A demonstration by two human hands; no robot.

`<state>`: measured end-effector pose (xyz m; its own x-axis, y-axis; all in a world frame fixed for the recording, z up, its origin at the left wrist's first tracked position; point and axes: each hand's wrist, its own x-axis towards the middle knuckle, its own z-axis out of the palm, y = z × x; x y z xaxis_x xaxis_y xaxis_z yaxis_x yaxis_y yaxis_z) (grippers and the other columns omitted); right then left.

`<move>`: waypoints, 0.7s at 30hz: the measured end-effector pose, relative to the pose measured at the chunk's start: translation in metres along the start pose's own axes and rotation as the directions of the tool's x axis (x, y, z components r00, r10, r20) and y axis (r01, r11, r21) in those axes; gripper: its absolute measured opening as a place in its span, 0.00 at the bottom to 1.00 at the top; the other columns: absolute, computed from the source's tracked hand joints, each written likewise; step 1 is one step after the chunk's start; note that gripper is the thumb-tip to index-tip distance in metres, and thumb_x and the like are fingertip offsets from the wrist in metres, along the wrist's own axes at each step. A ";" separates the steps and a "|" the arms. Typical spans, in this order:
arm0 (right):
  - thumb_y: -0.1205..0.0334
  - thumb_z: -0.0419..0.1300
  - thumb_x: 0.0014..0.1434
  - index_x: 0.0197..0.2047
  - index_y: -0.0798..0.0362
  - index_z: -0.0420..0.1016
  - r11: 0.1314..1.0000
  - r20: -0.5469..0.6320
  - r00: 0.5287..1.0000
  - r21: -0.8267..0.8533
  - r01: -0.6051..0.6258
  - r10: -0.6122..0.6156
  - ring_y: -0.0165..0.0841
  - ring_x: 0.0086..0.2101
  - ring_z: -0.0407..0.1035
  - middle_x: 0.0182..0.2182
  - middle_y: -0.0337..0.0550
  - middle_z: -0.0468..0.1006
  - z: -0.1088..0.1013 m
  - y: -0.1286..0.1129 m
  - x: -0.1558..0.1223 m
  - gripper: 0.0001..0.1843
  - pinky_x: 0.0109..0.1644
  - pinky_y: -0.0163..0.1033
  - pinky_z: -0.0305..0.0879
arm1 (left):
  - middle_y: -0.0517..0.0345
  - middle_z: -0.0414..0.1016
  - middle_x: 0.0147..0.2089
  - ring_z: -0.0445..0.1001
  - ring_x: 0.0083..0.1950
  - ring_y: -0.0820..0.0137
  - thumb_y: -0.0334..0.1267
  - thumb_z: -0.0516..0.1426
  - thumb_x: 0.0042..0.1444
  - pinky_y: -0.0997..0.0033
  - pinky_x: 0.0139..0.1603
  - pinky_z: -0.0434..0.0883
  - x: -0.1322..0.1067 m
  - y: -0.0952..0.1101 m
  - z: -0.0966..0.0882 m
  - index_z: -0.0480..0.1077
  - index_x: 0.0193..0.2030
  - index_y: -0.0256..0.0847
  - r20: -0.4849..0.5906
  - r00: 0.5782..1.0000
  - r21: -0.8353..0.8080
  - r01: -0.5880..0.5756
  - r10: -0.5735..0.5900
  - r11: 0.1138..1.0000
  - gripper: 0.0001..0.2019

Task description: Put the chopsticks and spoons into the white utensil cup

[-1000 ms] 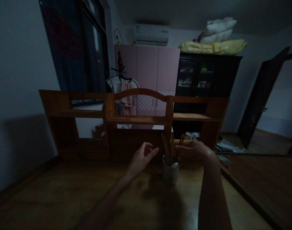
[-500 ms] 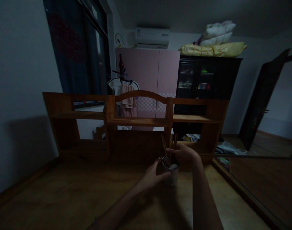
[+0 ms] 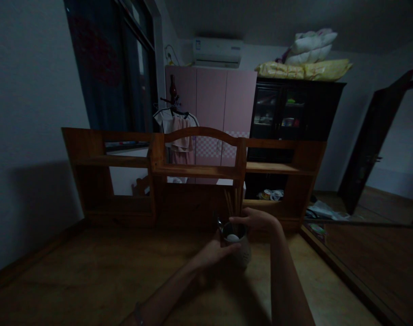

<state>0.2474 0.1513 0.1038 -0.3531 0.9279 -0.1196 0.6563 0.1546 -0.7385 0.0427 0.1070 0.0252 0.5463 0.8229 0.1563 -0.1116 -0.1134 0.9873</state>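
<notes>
A small pale cup stands on the wooden desk and holds several wooden chopsticks and a white spoon. My left hand is wrapped round the cup's left side. My right hand is closed around the chopsticks just above the cup's rim, bunching them upright. The room is dim, so the fingertips are hard to make out.
A wooden shelf unit stands along the back of the desk, right behind the cup. The desk's right edge drops to the floor. Further back are a pink wardrobe, a dark cabinet and an open door.
My left hand moved from open in the air to gripping the cup. My right hand came down and closed on the chopsticks, gathering the splayed sticks upright.
</notes>
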 end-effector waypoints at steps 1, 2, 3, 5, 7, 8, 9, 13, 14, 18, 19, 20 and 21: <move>0.35 0.63 0.52 0.33 0.59 0.76 0.999 0.042 0.998 0.019 0.034 -0.035 0.29 0.23 0.64 0.23 0.40 0.71 0.001 -0.002 0.001 0.30 0.22 0.29 0.63 | 0.44 0.68 0.60 0.65 0.61 0.55 0.47 0.65 0.48 0.58 0.63 0.59 0.001 0.001 -0.002 0.63 0.60 0.38 0.000 1.000 -0.016 -0.002 0.002 1.000 0.33; 0.35 0.63 0.53 0.34 0.59 0.76 0.997 0.079 0.994 0.039 0.068 -0.071 0.29 0.23 0.65 0.24 0.40 0.70 0.002 -0.004 0.001 0.30 0.23 0.29 0.64 | 0.44 0.69 0.59 0.65 0.62 0.55 0.48 0.65 0.49 0.58 0.64 0.58 0.001 0.003 -0.004 0.65 0.58 0.37 0.006 1.000 -0.038 0.001 -0.001 0.999 0.32; 0.36 0.63 0.54 0.36 0.59 0.76 0.994 0.104 0.989 0.060 0.094 -0.100 0.29 0.24 0.65 0.24 0.39 0.70 0.003 -0.007 0.002 0.30 0.24 0.29 0.65 | 0.43 0.70 0.59 0.65 0.61 0.54 0.49 0.65 0.48 0.58 0.64 0.58 0.001 0.003 -0.006 0.66 0.57 0.36 0.013 1.000 -0.064 0.017 -0.016 0.998 0.32; 0.36 0.62 0.55 0.39 0.59 0.76 0.989 0.139 0.982 0.087 0.119 -0.131 0.28 0.24 0.65 0.25 0.39 0.70 0.005 -0.011 0.003 0.30 0.26 0.29 0.66 | 0.43 0.71 0.57 0.66 0.60 0.52 0.50 0.65 0.48 0.56 0.62 0.61 0.001 0.004 -0.011 0.67 0.56 0.36 0.030 0.997 -0.137 0.074 -0.070 0.988 0.31; 0.37 0.61 0.56 0.42 0.59 0.77 0.988 0.173 0.976 0.089 0.122 -0.136 0.28 0.24 0.65 0.25 0.38 0.70 0.008 -0.016 0.005 0.30 0.27 0.29 0.66 | 0.42 0.70 0.58 0.67 0.59 0.52 0.51 0.63 0.50 0.53 0.60 0.63 0.000 0.003 -0.015 0.66 0.57 0.37 0.069 0.991 -0.221 0.125 -0.112 0.967 0.31; 0.37 0.61 0.56 0.43 0.59 0.77 0.989 0.186 0.973 0.086 0.122 -0.136 0.27 0.24 0.64 0.25 0.38 0.70 0.009 -0.018 0.005 0.30 0.27 0.29 0.66 | 0.41 0.69 0.59 0.67 0.59 0.52 0.52 0.62 0.51 0.52 0.59 0.63 0.000 0.002 -0.018 0.66 0.58 0.38 0.086 0.990 -0.262 0.132 -0.113 0.956 0.31; 0.37 0.61 0.57 0.44 0.58 0.77 0.989 0.197 0.971 0.085 0.121 -0.136 0.27 0.24 0.64 0.25 0.38 0.70 0.010 -0.020 0.006 0.30 0.27 0.28 0.66 | 0.40 0.68 0.59 0.67 0.60 0.52 0.53 0.61 0.53 0.52 0.59 0.64 0.001 0.000 -0.020 0.65 0.58 0.38 0.098 0.989 -0.297 0.131 -0.106 0.946 0.30; 0.39 0.62 0.56 0.48 0.56 0.77 0.989 0.242 0.964 0.117 0.087 -0.114 0.28 0.25 0.66 0.29 0.40 0.73 0.012 -0.022 0.007 0.30 0.28 0.30 0.69 | 0.40 0.68 0.59 0.67 0.59 0.53 0.53 0.59 0.55 0.54 0.59 0.64 0.006 -0.006 -0.026 0.66 0.58 0.35 0.124 0.988 -0.355 0.134 -0.095 0.925 0.29; 0.40 0.64 0.54 0.49 0.56 0.76 0.991 0.257 0.961 0.113 0.072 -0.099 0.28 0.26 0.67 0.30 0.40 0.74 0.012 -0.021 0.008 0.30 0.29 0.30 0.70 | 0.40 0.69 0.58 0.68 0.59 0.53 0.53 0.59 0.55 0.55 0.58 0.65 0.007 -0.008 -0.028 0.66 0.57 0.34 0.122 0.987 -0.356 0.141 -0.103 0.924 0.29; 0.44 0.70 0.48 0.57 0.54 0.69 0.999 0.299 0.953 0.017 0.036 -0.040 0.33 0.31 0.72 0.38 0.43 0.76 0.013 -0.013 0.013 0.38 0.31 0.31 0.71 | 0.42 0.70 0.57 0.69 0.57 0.56 0.51 0.60 0.54 0.60 0.56 0.67 0.010 -0.010 -0.032 0.66 0.57 0.34 0.085 0.988 -0.357 0.148 -0.125 0.922 0.29; 0.44 0.71 0.46 0.58 0.53 0.67 0.999 0.301 0.953 -0.018 0.029 -0.022 0.34 0.33 0.73 0.40 0.45 0.76 0.014 -0.011 0.016 0.40 0.31 0.31 0.72 | 0.42 0.70 0.56 0.70 0.56 0.57 0.51 0.60 0.54 0.61 0.55 0.67 0.011 -0.011 -0.033 0.66 0.57 0.35 0.073 0.989 -0.352 0.145 -0.127 0.925 0.29; 0.45 0.72 0.44 0.59 0.54 0.66 0.998 0.299 0.954 -0.055 0.021 -0.003 0.35 0.34 0.73 0.42 0.46 0.76 0.014 -0.010 0.018 0.42 0.31 0.32 0.72 | 0.42 0.71 0.56 0.70 0.56 0.57 0.52 0.60 0.54 0.61 0.55 0.68 0.011 -0.011 -0.034 0.67 0.57 0.35 0.062 0.990 -0.342 0.140 -0.127 0.929 0.29; 0.45 0.73 0.42 0.57 0.54 0.67 0.996 0.294 0.956 -0.090 0.014 0.013 0.37 0.35 0.73 0.43 0.46 0.76 0.016 -0.009 0.021 0.42 0.30 0.32 0.72 | 0.42 0.71 0.55 0.71 0.55 0.57 0.54 0.59 0.54 0.61 0.54 0.68 0.011 -0.011 -0.035 0.67 0.56 0.35 0.051 0.991 -0.329 0.137 -0.127 0.935 0.29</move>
<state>0.2238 0.1639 0.0977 -0.5251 0.7890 -0.3190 0.7087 0.1979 -0.6772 0.0208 0.1370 0.0150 0.5974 0.8013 0.0310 -0.3025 0.1894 0.9341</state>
